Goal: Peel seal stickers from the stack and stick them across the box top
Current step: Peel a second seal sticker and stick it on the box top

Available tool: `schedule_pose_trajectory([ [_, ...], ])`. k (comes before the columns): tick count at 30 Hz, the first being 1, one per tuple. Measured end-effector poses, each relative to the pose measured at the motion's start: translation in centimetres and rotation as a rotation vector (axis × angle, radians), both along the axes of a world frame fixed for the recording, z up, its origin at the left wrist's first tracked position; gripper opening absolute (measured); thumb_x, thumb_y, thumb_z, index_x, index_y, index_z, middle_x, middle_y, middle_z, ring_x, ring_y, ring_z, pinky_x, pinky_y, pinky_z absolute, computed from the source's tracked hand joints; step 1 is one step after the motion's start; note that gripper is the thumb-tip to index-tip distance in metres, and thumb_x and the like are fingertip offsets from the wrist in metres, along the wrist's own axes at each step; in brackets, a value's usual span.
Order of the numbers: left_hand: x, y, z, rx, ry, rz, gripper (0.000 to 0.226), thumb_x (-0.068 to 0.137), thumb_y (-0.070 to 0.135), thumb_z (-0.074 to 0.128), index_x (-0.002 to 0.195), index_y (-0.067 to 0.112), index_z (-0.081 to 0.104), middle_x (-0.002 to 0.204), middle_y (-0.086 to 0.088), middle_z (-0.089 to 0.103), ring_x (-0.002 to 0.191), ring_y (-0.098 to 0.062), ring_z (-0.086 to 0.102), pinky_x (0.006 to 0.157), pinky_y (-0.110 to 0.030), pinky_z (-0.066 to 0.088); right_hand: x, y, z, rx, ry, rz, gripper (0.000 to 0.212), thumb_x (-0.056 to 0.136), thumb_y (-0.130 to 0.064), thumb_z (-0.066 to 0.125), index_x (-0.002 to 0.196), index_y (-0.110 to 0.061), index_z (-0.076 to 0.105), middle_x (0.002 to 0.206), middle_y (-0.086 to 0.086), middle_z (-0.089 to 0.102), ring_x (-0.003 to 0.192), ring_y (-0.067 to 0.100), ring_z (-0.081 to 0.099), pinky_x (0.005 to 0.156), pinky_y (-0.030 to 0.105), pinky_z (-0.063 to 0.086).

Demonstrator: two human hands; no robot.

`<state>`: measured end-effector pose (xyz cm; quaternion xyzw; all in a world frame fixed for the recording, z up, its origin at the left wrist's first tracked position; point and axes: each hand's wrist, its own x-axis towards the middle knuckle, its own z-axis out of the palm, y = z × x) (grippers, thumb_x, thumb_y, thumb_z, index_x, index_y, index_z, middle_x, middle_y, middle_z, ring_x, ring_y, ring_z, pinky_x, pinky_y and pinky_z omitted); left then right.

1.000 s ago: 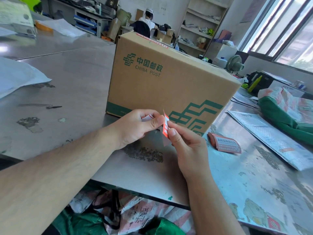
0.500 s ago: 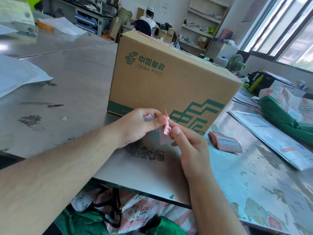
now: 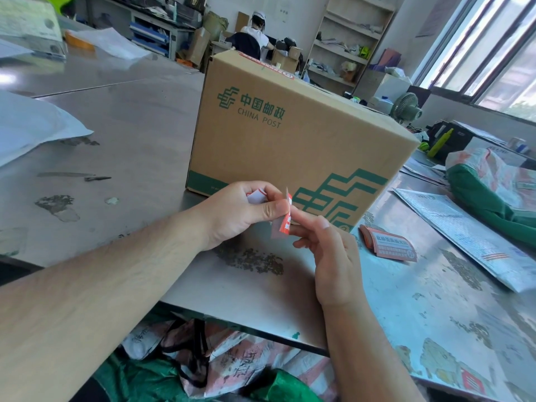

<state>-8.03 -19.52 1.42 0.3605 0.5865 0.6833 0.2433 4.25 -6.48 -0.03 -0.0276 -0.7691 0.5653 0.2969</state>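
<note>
As the left hand [image 3: 240, 211] pinches the seal sticker [image 3: 285, 225], right hand [image 3: 333, 256] fingers pinch it.

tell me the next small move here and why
Probably draw the right hand away from the left hand to finish peeling the sticker. Both hands pinch it low in front of the box, and it does not look fully peeled, so it cannot go across the box top yet.
</note>
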Motion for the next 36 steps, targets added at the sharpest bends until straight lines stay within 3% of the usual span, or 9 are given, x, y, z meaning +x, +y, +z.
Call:
schedule_pose_trajectory([
  [2,0.12,-0.02,0.16,0.005,-0.013,0.010,0.011,0.083,0.020,0.068,0.084,0.010,0.062,0.088,-0.003,0.066,0.056,0.004,0.057,0.053,-0.003,0.039,-0.05,0.05,-0.06,0.004,-0.007,0.003,0.044,0.091,-0.046,0.038,0.105,-0.034,0.078,0.109,0.004,0.076,0.101,0.026,0.069,0.079,0.044,0.046],
  [5,0.32,-0.17,0.34,0.007,-0.024,0.011,0.010,0.086,0.013,0.068,0.084,0.007,0.060,0.073,0.005,0.065,0.048,0.005,0.053,0.048,-0.002,0.036,-0.08,0.14,-0.14,-0.006,-0.010,0.003,0.048,0.091,-0.047,0.036,0.106,-0.029,0.078,0.108,0.007,0.076,0.100,0.025,0.069,0.079,0.041,0.045],
  [9,-0.01,-0.25,0.11,-0.015,0.021,0.001,0.023,0.073,0.031,0.074,0.079,0.012,0.064,0.082,0.000,0.064,0.065,-0.002,0.057,0.061,-0.007,0.040,-0.17,0.31,-0.32,-0.006,0.009,0.009,0.047,0.093,-0.045,0.036,0.102,-0.032,0.080,0.105,0.007,0.077,0.098,0.023,0.069,0.079,0.045,0.045],
  [11,-0.02,-0.33,0.05,-0.030,0.029,-0.015,0.021,0.074,0.030,0.074,0.079,0.012,0.065,0.081,0.001,0.066,0.070,-0.003,0.059,0.067,-0.010,0.041,-0.24,0.44,-0.39,-0.015,0.021,0.003,0.047,0.094,-0.045,0.035,0.101,-0.034,0.080,0.104,0.006,0.078,0.098,0.024,0.068,0.080,0.050,0.045],
  [16,0.46,-0.33,0.44,-0.032,0.007,-0.008,0.010,0.090,0.014,0.064,0.081,0.009,0.063,0.054,0.016,0.055,0.046,0.002,0.045,0.045,-0.006,0.032,-0.43,0.55,-0.48,-0.085,0.010,-0.016,0.048,0.092,-0.049,0.037,0.099,-0.032,0.081,0.108,0.006,0.077,0.102,0.031,0.066,0.084,0.053,0.046],
  [20,0.54,-0.33,0.50,-0.037,0.009,-0.005,0.012,0.093,0.015,0.061,0.084,0.007,0.063,0.050,0.017,0.053,0.044,0.002,0.045,0.044,-0.005,0.031,-0.53,0.51,-0.53,-0.112,0.009,-0.021,0.047,0.091,-0.050,0.039,0.099,-0.031,0.081,0.110,0.007,0.077,0.103,0.030,0.066,0.084,0.051,0.047],
  [26,0.22,-0.11,0.04,-0.021,0.021,0.013,0.011,0.089,0.018,0.065,0.083,0.009,0.065,0.063,0.014,0.063,0.054,0.005,0.054,0.052,-0.003,0.037,-0.46,0.54,-0.50,-0.087,0.006,-0.022,0.048,0.091,-0.050,0.038,0.101,-0.030,0.081,0.111,0.008,0.076,0.105,0.036,0.065,0.084,0.050,0.047],
  [31,-0.08,-0.04,-0.24,-0.017,0.041,0.021,0.026,0.078,0.034,0.069,0.085,0.010,0.068,0.077,0.005,0.069,0.071,-0.004,0.061,0.071,-0.012,0.043,-0.34,0.26,-0.39,-0.055,0.008,-0.011,0.045,0.092,-0.049,0.038,0.102,-0.035,0.080,0.111,0.005,0.077,0.104,0.031,0.067,0.083,0.048,0.047],
  [36,0.13,-0.11,0.00,-0.041,0.019,0.012,0.015,0.091,0.020,0.064,0.093,0.006,0.068,0.064,0.012,0.062,0.055,0.000,0.051,0.052,-0.008,0.037,-0.48,0.26,-0.31,-0.102,-0.013,-0.029,0.047,0.088,-0.053,0.039,0.097,-0.035,0.081,0.106,0.002,0.078,0.101,0.024,0.069,0.081,0.044,0.047],
])
